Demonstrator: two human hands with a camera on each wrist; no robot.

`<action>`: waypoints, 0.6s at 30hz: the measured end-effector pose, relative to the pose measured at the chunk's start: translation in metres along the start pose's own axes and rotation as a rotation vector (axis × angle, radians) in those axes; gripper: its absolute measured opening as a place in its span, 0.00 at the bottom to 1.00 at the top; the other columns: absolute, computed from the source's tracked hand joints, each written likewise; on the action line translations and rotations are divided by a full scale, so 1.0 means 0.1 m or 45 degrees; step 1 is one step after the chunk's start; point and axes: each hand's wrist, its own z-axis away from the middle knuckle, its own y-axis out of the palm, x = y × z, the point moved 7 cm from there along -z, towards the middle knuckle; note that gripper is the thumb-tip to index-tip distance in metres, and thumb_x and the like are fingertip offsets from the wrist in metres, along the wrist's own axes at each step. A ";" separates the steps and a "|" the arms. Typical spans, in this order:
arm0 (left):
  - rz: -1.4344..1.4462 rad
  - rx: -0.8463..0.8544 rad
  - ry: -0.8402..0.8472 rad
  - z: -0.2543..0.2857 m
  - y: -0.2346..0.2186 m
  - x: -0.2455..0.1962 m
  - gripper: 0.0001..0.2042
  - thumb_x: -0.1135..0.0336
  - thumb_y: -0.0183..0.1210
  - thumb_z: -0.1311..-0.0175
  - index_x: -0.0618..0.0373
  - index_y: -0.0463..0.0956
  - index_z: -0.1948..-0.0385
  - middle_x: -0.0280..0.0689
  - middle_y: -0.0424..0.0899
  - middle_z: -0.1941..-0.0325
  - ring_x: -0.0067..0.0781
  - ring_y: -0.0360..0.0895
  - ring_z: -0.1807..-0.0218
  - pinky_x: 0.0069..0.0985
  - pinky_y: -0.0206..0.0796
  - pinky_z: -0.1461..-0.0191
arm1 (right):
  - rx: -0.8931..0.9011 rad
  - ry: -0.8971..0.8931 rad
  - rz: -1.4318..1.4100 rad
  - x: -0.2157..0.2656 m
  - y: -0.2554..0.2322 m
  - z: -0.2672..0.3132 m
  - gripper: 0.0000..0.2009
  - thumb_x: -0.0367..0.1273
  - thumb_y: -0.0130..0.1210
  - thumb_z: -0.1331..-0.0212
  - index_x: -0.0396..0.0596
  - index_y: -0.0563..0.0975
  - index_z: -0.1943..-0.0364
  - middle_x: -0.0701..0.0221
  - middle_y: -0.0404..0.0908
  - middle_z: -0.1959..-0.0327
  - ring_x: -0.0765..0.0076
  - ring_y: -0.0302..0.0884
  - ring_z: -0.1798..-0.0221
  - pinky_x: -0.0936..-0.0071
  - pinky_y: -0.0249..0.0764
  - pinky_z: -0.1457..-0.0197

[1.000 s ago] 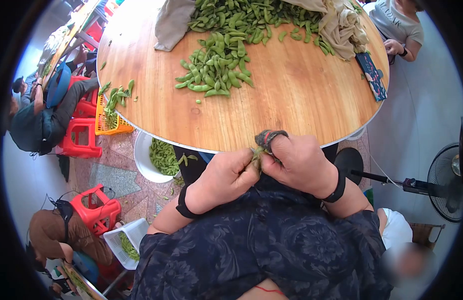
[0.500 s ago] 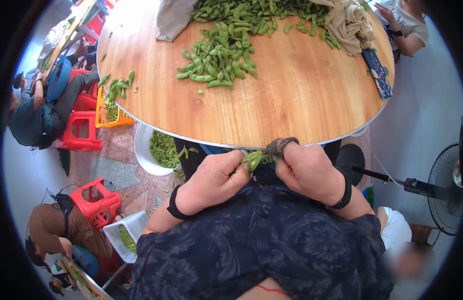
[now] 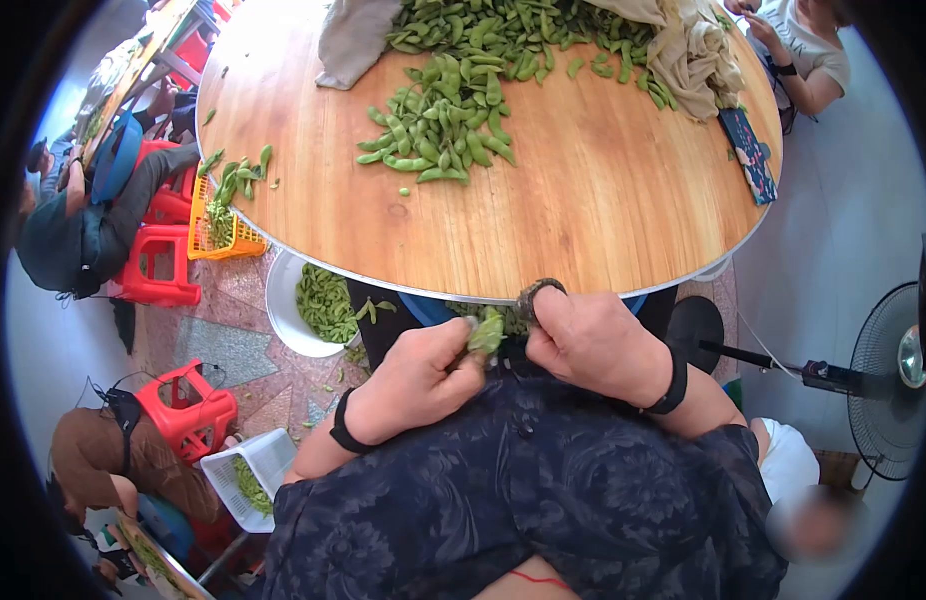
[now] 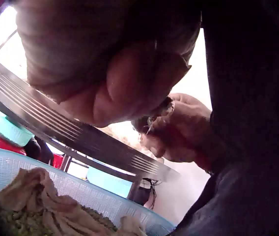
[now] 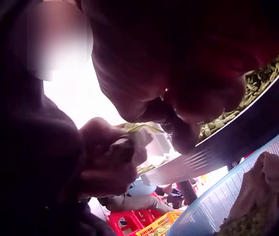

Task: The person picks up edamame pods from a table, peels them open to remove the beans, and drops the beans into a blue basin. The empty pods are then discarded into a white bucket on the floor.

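Note:
Over the lap, at the front edge of the round wooden table (image 3: 603,200), my left hand (image 3: 418,380) pinches a green soybean pod (image 3: 486,333) between thumb and fingers; the pod looks split and crumpled. My right hand (image 3: 608,345) is a short way to the right with its fingers curled. A dark wrap (image 3: 536,297) circles its thumb, and no pod shows in its grasp. In the right wrist view a thin green strip (image 5: 142,128) shows at the left hand's fingertips. Below the hands is a blue basket (image 4: 129,214) with shelled beans and a beige cloth (image 4: 36,191).
A heap of soybean pods (image 3: 443,125) lies on the table, with beige cloths (image 3: 698,60) and a patterned phone case (image 3: 748,155). Left are a white bucket (image 3: 283,310) of pods, an orange basket (image 3: 238,240) and red stools (image 3: 188,405). A fan (image 3: 888,380) stands right.
My hands were together at the pod one second ago and have since drawn apart. The left hand has moved left and down with the pod; the right hand is slightly lower.

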 end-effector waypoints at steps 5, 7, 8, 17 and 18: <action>-0.020 -0.344 -0.388 0.48 -0.53 0.51 0.08 0.70 0.58 0.41 0.62 0.70 0.75 0.42 0.70 0.84 0.32 0.66 0.82 0.29 0.61 0.76 | 0.283 0.008 0.081 -0.05 -0.10 -0.07 0.07 0.26 0.54 0.49 0.43 0.66 0.71 0.60 0.71 0.83 0.49 0.74 0.79 0.59 0.71 0.77; -0.243 -0.494 -0.629 0.80 -0.82 0.76 0.08 0.69 0.58 0.40 0.62 0.70 0.75 0.43 0.74 0.82 0.36 0.71 0.81 0.30 0.63 0.74 | 0.227 0.030 0.174 -0.20 -0.16 -0.19 0.07 0.26 0.52 0.48 0.43 0.66 0.69 0.58 0.72 0.82 0.47 0.74 0.78 0.58 0.70 0.76; -0.427 -0.597 -0.591 0.89 -0.94 0.78 0.09 0.68 0.58 0.40 0.63 0.70 0.74 0.45 0.76 0.81 0.40 0.74 0.79 0.31 0.64 0.74 | 0.077 0.014 0.189 -0.29 -0.26 -0.32 0.07 0.26 0.52 0.47 0.43 0.66 0.68 0.57 0.73 0.81 0.47 0.74 0.78 0.58 0.71 0.76; -0.199 -0.801 -0.330 0.87 -0.92 0.66 0.06 0.74 0.54 0.38 0.64 0.75 0.61 0.40 0.79 0.73 0.29 0.77 0.74 0.24 0.67 0.69 | -0.086 0.145 0.430 -0.81 -0.17 -1.20 0.11 0.30 0.51 0.44 0.40 0.65 0.61 0.51 0.75 0.69 0.41 0.75 0.66 0.53 0.72 0.63; -0.114 -0.733 -0.336 0.73 -0.86 0.49 0.06 0.75 0.54 0.37 0.63 0.75 0.61 0.36 0.78 0.74 0.22 0.74 0.74 0.21 0.66 0.69 | -0.076 0.169 0.393 -0.83 -0.17 -1.18 0.11 0.29 0.51 0.45 0.40 0.65 0.61 0.52 0.75 0.70 0.42 0.75 0.65 0.54 0.72 0.64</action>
